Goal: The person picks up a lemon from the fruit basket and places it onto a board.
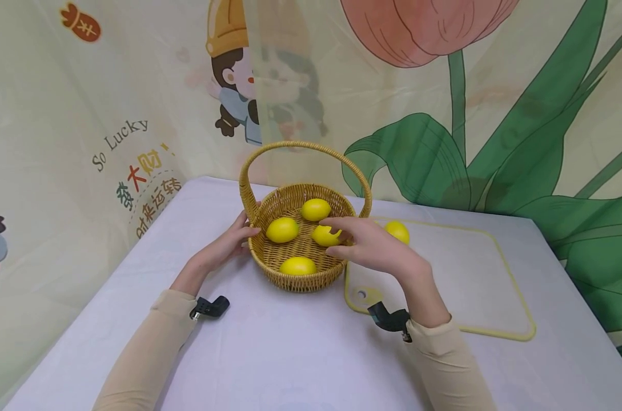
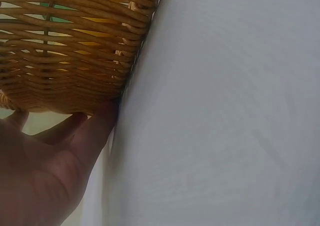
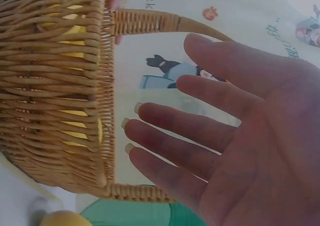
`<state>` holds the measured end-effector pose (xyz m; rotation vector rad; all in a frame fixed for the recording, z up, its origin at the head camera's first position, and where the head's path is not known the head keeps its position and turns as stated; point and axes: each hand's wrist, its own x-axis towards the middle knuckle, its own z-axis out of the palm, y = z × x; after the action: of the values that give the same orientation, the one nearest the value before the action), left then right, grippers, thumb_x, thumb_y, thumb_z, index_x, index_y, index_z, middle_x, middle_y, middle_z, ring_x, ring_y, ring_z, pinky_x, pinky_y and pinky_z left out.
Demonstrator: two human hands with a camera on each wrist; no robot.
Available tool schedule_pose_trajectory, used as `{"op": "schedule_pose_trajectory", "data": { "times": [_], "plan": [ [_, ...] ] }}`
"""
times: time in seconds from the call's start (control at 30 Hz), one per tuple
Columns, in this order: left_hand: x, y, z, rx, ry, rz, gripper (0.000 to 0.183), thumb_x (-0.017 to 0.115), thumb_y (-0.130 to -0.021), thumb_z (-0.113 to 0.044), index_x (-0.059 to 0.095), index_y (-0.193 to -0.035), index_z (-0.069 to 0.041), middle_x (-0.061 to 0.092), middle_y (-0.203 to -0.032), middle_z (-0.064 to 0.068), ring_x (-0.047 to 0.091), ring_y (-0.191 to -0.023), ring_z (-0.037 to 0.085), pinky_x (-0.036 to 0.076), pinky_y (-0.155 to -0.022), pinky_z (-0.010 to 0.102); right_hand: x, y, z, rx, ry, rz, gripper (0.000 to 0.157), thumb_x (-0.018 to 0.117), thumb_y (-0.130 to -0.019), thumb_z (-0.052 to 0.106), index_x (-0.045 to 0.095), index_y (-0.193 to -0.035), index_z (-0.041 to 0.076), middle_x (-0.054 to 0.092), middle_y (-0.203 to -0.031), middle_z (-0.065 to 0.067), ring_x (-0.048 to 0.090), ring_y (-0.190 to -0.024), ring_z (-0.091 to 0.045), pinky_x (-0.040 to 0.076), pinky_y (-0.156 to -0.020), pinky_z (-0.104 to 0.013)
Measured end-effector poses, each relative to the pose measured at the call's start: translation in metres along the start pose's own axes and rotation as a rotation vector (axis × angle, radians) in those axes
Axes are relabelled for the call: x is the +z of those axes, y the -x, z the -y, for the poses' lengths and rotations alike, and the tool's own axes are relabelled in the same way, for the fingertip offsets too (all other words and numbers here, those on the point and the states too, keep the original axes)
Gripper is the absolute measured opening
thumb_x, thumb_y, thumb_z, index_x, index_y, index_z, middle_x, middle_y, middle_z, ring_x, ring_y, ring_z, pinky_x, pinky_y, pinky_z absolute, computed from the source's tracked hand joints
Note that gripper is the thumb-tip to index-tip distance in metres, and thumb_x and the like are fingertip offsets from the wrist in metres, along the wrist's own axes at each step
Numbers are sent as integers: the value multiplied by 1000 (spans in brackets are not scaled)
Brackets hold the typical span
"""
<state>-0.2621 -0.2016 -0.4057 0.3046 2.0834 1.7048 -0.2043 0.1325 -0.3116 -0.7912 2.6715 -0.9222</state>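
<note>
A wicker basket (image 1: 301, 279) with a tall arched handle stands upright on the table, several yellow lemons (image 1: 283, 230) lying inside. My left hand (image 1: 233, 237) holds its left side at the foot of the handle, thumb by the rim. In the left wrist view, fingers (image 2: 97, 131) of that hand touch the woven outer wall. Over the basket's right rim hovers my right hand (image 1: 372, 245), partly covering one lemon in the head view. Its fingers are spread and hold nothing in the right wrist view. Another lemon (image 1: 397, 232) lies on the cutting board, just beyond this hand.
A white cutting board (image 1: 475, 279) with a yellow edge lies right of the basket on the white-covered table (image 1: 269, 354). Behind the table hangs a printed curtain (image 1: 300, 85) with a tulip and cartoon figures. The basket's handle (image 1: 305, 145) arches above its opening.
</note>
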Motion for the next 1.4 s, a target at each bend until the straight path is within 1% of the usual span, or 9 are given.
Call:
{"op": "schedule_pose_trajectory", "data": {
  "times": [0.43,0.53,0.7,0.83,0.97,1.1,1.2,1.3,1.4],
  "plan": [
    [0,1,0,3,-8,-6,71,43,-103,-33,-2,-157,-47,-1,-169,8,19,-152,41,22,-120,62,26,-20,-5,12,62,51,56,68,-94,28,50,-146,21,57,-144,-2,63,-119,-24,53,-99,-41],
    [0,1,0,5,-13,-5,71,42,-103,-32,-2,-157,-46,0,-169,10,19,-152,41,22,-119,63,33,-23,-7,2,94,55,58,68,-93,28,49,-147,22,57,-144,-3,60,-123,-25,51,-102,-42],
    [0,1,-1,12,-14,1,71,42,-103,-34,-3,-157,-45,2,-168,12,18,-152,42,18,-120,65,42,-28,-8,4,155,52,62,71,-91,31,48,-148,20,55,-147,-3,52,-134,-22,44,-111,-43],
    [0,1,-1,9,-12,-1,71,42,-103,-34,-2,-157,-46,2,-168,12,18,-152,42,18,-120,65,47,-31,-9,0,152,56,65,74,-89,34,48,-148,20,55,-147,-1,50,-135,-20,43,-112,-43],
    [1,0,-1,4,-6,-2,70,42,-103,-32,-1,-156,-47,2,-168,12,18,-151,43,19,-120,64,50,-34,-10,-4,145,64,67,76,-87,36,49,-147,22,57,-145,-1,54,-131,-20,47,-108,-42],
    [1,1,-1,4,-4,-6,70,42,-103,-33,-1,-156,-48,0,-169,10,17,-152,42,19,-120,64,53,-38,-10,4,171,70,69,77,-85,41,50,-146,26,65,-129,1,60,-112,-18,53,-90,-38],
    [2,0,-1,8,-5,-6,70,42,-103,-32,-1,-156,-47,0,-169,10,16,-152,42,19,-120,64,55,-41,-10,11,196,76,68,77,-84,45,50,-146,29,68,-116,3,60,-99,-14,51,-76,-33],
    [2,0,-1,8,-7,-7,71,41,-104,-31,-3,-157,-45,0,-169,10,17,-152,42,21,-120,63,56,-43,-10,13,210,88,67,76,-84,46,51,-145,31,69,-116,5,60,-99,-12,49,-74,-32],
    [2,0,-1,4,-8,-10,71,41,-104,-31,-3,-157,-44,0,-169,10,17,-152,42,22,-120,62,57,-44,-11,13,207,98,64,75,-84,47,53,-143,35,67,-128,8,61,-107,-13,49,-79,-35]
  ]
}}
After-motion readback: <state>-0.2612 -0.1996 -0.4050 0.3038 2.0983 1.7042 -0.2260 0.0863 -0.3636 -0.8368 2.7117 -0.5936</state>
